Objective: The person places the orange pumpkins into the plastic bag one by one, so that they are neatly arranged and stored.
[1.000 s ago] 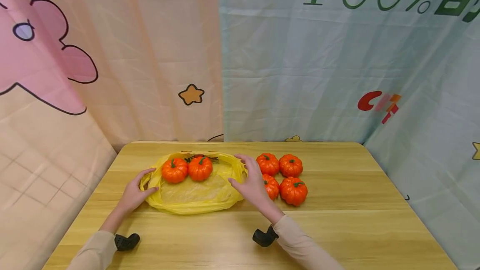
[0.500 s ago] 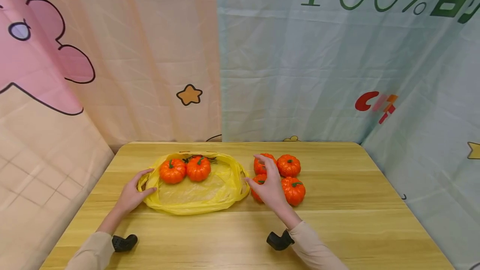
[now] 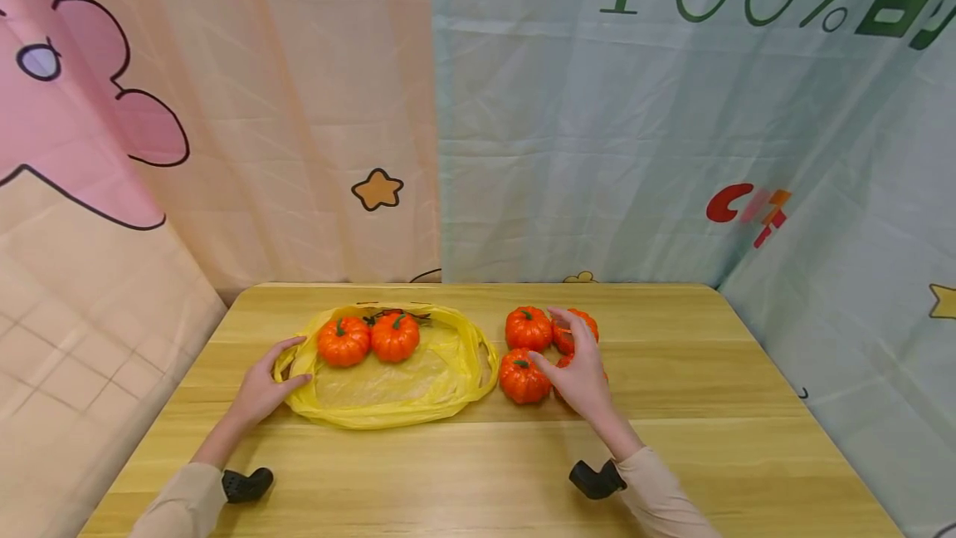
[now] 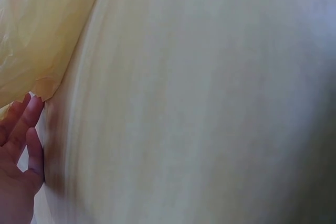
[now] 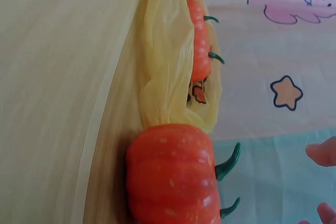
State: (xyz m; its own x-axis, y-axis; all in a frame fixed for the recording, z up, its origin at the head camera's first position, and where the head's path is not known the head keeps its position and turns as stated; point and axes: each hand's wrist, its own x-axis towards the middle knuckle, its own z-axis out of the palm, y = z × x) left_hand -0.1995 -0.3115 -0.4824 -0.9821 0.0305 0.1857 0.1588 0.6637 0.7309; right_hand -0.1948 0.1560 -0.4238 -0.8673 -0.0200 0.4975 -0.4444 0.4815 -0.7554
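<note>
A yellow plastic bag point(image 3: 358, 405) lies spread open on the left half of the table. Two orange pumpkins with green stems, one at left point(image 3: 344, 343) and one beside it point(image 3: 396, 336), sit in its back part. My left hand point(image 3: 261, 386) rests at the bag's left end, thumb and fingers spread along the rim. To the right stand several more pumpkins, including a back left one point(image 3: 528, 329) and a front left one point(image 3: 525, 380). Over the right-hand pair hovers my right hand point(image 3: 586, 376), thumb and fingers apart, partly hiding them. Its fingertips point(image 5: 325, 153) show at the right wrist view's edge.
A wooden table point(image 3: 717, 430) carries everything. Behind its back edge hang printed curtains point(image 3: 597, 148). Each wrist wears a black device, one on the left point(image 3: 248, 485) and one on the right point(image 3: 596, 480).
My right hand has left the bag's right end and moved right, past the left-hand pumpkins to above the right-hand pair. My left hand has stayed at the bag.
</note>
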